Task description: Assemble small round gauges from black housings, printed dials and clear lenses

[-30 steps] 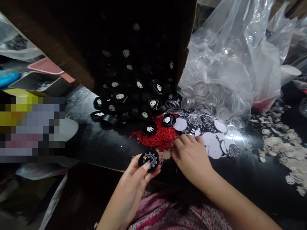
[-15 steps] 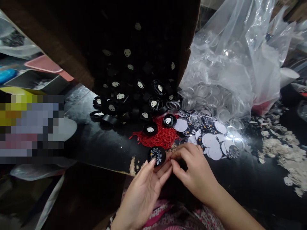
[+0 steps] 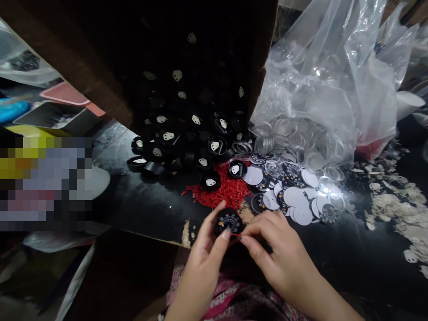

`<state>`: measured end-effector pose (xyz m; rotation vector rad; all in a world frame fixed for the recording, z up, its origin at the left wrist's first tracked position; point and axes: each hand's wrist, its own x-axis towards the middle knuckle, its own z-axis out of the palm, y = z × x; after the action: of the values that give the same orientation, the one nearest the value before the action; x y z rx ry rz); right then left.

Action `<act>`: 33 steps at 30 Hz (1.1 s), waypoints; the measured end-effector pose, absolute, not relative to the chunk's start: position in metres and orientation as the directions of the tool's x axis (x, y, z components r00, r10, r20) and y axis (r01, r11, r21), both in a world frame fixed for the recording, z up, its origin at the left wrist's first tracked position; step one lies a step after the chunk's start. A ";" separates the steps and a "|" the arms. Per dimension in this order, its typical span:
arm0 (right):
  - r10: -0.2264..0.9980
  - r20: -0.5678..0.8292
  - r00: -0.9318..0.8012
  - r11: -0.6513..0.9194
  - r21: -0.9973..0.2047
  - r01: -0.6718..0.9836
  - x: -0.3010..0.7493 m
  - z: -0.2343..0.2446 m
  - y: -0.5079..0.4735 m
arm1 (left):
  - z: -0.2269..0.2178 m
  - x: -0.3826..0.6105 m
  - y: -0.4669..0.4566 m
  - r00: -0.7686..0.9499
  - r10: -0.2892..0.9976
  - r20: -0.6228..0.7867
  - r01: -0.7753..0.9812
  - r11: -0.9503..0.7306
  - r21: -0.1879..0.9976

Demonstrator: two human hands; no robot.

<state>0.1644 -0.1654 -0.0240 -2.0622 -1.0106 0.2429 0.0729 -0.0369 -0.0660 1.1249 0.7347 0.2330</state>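
Note:
My left hand (image 3: 209, 249) is closed around a round black gauge housing (image 3: 219, 220) with a printed dial facing up; the thumb presses at its near edge. Between the thumb and forefinger of my right hand (image 3: 274, 245) is a thin red needle (image 3: 236, 235), its other end reaching over the dial by my left thumb. Just beyond the hands lies a heap of red needles (image 3: 230, 191). To its right spread dial discs (image 3: 297, 200), some showing white backs and others black printed faces. More black housings (image 3: 210, 181) with pale plates sit at the heap's far side.
A large, dark open cardboard box (image 3: 113, 89) with several black housings stands behind. At right are clear rings (image 3: 290, 133), a transparent plastic bag (image 3: 317, 80) and a pile of pale small plates (image 3: 397, 200). A grey tray (image 3: 50, 120) stands at left.
My left hand has tilted and drawn the housing nearer and to the right, fingers now wrapping its side. My right hand has lowered slightly, bringing the red needle to the dial.

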 end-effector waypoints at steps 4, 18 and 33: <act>0.739 0.170 0.651 -0.385 -0.687 0.616 0.163 -0.024 -0.160 | -0.069 0.073 -0.039 0.807 0.448 -0.385 0.228 0.365 0.903; 0.744 0.067 0.664 -0.367 -0.790 0.491 0.165 -0.020 -0.163 | -0.056 0.068 -0.039 0.856 0.417 -0.305 0.211 0.256 0.943; 0.698 0.056 0.714 -0.395 -0.802 0.449 0.147 -0.028 -0.166 | -0.047 0.059 -0.039 0.784 0.576 -0.231 0.325 -0.063 0.944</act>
<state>0.1475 -0.1657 -0.0279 -2.0557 -0.8722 0.3667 0.0586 -0.0385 -0.0473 1.6663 0.7210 0.2386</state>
